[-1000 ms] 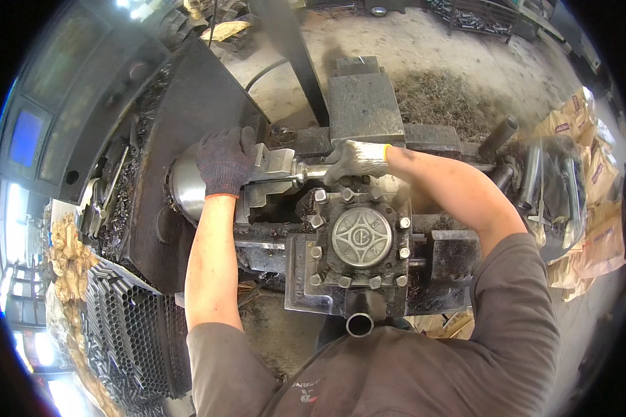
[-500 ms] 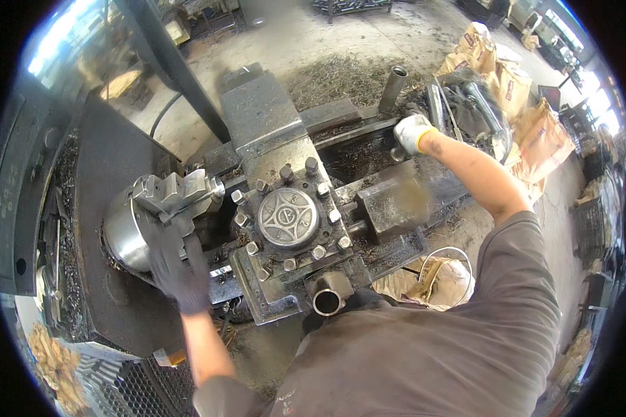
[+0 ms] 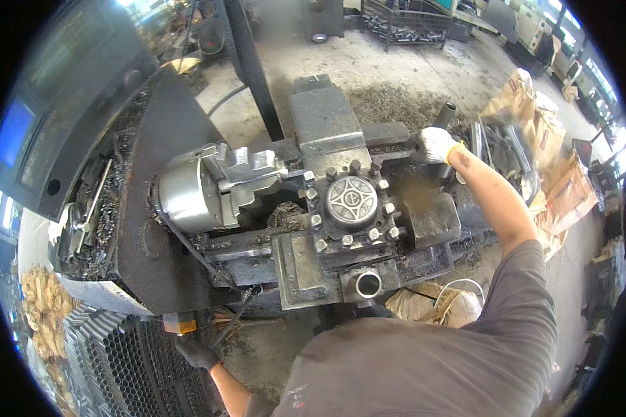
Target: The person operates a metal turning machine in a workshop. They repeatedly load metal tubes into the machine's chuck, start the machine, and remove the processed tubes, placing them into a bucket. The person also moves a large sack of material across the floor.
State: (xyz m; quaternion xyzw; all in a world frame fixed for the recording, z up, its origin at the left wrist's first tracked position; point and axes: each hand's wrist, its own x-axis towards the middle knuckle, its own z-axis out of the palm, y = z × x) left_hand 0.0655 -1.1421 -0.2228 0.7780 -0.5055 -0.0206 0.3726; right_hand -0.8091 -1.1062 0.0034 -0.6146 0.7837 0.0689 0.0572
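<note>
My left hand [image 3: 197,353], in a dark glove, is low at the left, just beneath a small orange and grey box [image 3: 180,323] at the lathe's front edge. Its fingers hardly show; whether they touch the box I cannot tell. My right hand [image 3: 437,145], in a white glove with a yellow cuff, is closed over the far side of the lathe bed, and what it grips is hidden. Between the hands stands the square tool post [image 3: 352,201] with several bolts around a round cap. To its left is the shiny chuck [image 3: 188,197] with stepped jaws [image 3: 252,167].
An upright pipe [image 3: 444,117] stands beyond my right hand. Paper sacks [image 3: 563,194] line the right side. Many stacked tubes [image 3: 122,358] lie at lower left. A dark post [image 3: 250,69] rises behind the chuck. Metal chips [image 3: 396,104] cover the floor behind.
My left hand has left the chuck and come down to the orange and grey box. My right hand stays at the bed's far side. The view has shifted left.
</note>
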